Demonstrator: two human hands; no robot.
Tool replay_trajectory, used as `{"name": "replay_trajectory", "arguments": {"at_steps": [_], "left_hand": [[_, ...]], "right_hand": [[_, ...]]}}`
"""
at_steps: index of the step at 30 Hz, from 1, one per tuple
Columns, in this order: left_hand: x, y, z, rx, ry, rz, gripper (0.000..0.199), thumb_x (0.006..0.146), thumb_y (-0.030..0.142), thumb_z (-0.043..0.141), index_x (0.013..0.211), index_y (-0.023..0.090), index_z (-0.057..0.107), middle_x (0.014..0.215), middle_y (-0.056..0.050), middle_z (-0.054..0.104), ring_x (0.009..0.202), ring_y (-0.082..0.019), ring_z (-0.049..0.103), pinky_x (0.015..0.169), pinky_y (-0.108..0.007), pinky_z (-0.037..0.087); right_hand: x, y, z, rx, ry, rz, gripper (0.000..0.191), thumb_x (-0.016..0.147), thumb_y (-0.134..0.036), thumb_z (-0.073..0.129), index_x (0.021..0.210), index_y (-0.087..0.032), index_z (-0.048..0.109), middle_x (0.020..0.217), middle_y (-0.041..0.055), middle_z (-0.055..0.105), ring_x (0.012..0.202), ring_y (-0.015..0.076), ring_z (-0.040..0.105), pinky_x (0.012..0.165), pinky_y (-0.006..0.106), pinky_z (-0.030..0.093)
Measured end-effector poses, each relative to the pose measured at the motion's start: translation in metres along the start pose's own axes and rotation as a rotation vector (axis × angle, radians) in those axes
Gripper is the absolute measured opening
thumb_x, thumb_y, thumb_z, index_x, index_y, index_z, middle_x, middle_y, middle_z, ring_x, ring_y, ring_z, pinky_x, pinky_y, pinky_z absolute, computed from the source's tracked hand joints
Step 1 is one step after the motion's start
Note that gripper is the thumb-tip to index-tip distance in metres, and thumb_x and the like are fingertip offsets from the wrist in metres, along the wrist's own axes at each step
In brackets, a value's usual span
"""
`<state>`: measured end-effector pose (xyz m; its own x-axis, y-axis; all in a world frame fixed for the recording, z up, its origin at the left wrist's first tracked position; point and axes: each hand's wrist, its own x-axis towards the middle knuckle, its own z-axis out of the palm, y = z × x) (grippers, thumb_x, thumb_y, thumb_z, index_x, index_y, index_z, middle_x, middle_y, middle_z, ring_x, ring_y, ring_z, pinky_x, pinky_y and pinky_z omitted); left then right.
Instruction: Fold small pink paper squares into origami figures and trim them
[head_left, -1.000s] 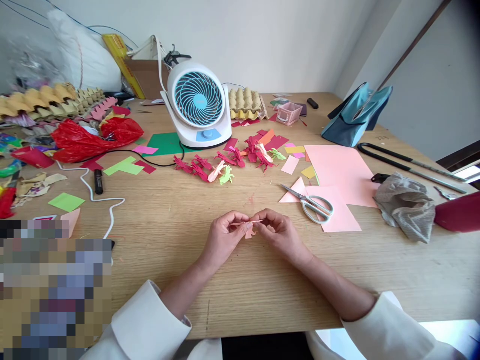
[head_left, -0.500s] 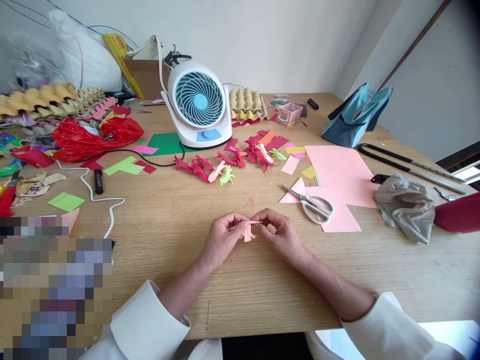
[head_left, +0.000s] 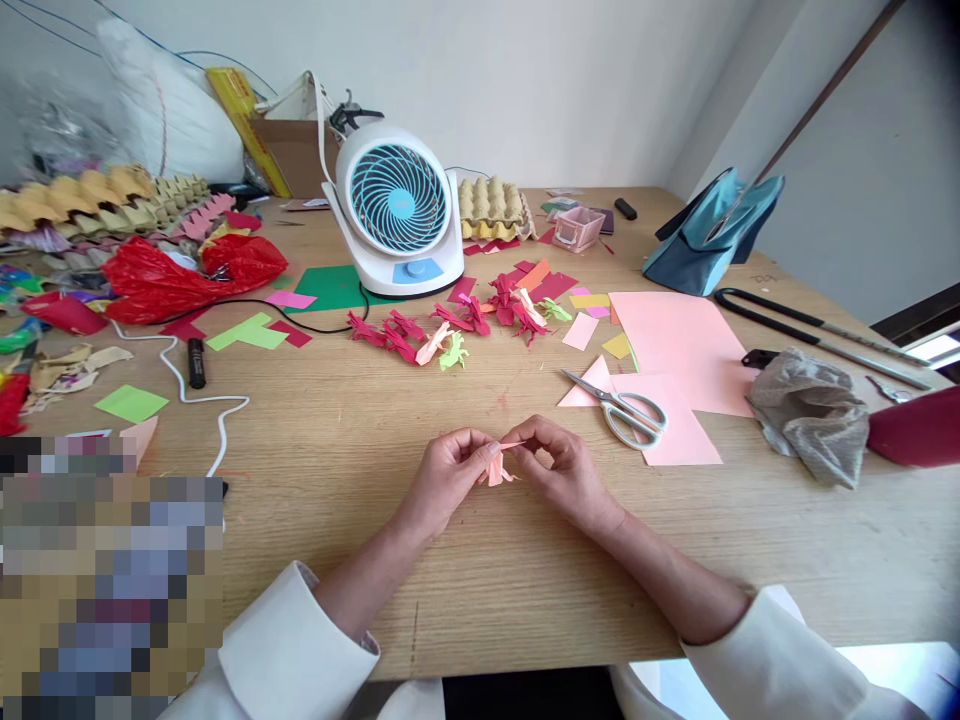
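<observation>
Between my hands, just above the wooden table, is a small folded peach-coloured paper figure (head_left: 495, 467) with thin points hanging down. My left hand (head_left: 456, 475) pinches its left side between thumb and forefinger. From the right, my right hand (head_left: 559, 470) grips a narrow tip of the same figure, fingers curled. Parts of the paper are hidden behind the fingertips. Beyond my hands lies a row of folded paper figures, several crimson (head_left: 401, 335), with a pale peach one (head_left: 433, 342) and a light green one (head_left: 453, 351).
Scissors (head_left: 634, 418) lie on pink paper sheets (head_left: 682, 350) to the right. A white fan (head_left: 401, 205) stands behind the figures. A red plastic bag (head_left: 191, 275) and a white cable (head_left: 180, 370) are on the left. A grey cloth (head_left: 810, 410) lies far right.
Both hands stay almost in place and keep hold of the paper figure. Its lower points have shifted slightly, one now sticking out further to the right.
</observation>
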<state>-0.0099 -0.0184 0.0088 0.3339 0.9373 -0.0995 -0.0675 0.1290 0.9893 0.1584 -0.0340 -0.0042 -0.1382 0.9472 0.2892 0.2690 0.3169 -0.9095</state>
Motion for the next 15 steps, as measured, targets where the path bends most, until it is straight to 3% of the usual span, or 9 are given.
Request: {"name": "replay_trajectory", "arguments": {"at_steps": [6, 11, 15], "left_hand": [[0.0007, -0.0037, -0.0010, 0.055, -0.017, 0.033, 0.023, 0.087, 0.031, 0.062, 0.072, 0.014, 0.060, 0.061, 0.001, 0.059, 0.065, -0.013, 0.061, 0.068, -0.027, 0.047], [0.0001, -0.0057, 0.0021, 0.042, -0.043, 0.005, 0.024, 0.088, 0.034, 0.061, 0.075, 0.015, 0.057, 0.062, 0.001, 0.061, 0.057, -0.010, 0.051, 0.057, -0.023, 0.040], [-0.0002, -0.0093, 0.0034, 0.065, -0.048, 0.010, 0.026, 0.090, 0.036, 0.058, 0.076, 0.015, 0.055, 0.066, 0.000, 0.063, 0.059, -0.010, 0.051, 0.059, -0.023, 0.041]], "right_hand": [[-0.0008, -0.0040, 0.0010, -0.034, 0.020, -0.015, 0.017, 0.084, -0.009, 0.052, 0.087, -0.018, 0.065, 0.079, 0.0014, 0.063, 0.070, 0.0129, 0.058, 0.066, 0.025, 0.046], [-0.0018, -0.0045, 0.0031, -0.049, 0.051, -0.022, 0.013, 0.085, -0.011, 0.052, 0.084, -0.018, 0.064, 0.076, 0.0010, 0.061, 0.067, 0.0125, 0.056, 0.064, 0.025, 0.045], [-0.0014, -0.0022, 0.0066, -0.001, 0.054, 0.036, 0.012, 0.085, -0.013, 0.052, 0.084, -0.018, 0.062, 0.075, 0.0011, 0.060, 0.066, 0.0127, 0.056, 0.061, 0.025, 0.044]]}}
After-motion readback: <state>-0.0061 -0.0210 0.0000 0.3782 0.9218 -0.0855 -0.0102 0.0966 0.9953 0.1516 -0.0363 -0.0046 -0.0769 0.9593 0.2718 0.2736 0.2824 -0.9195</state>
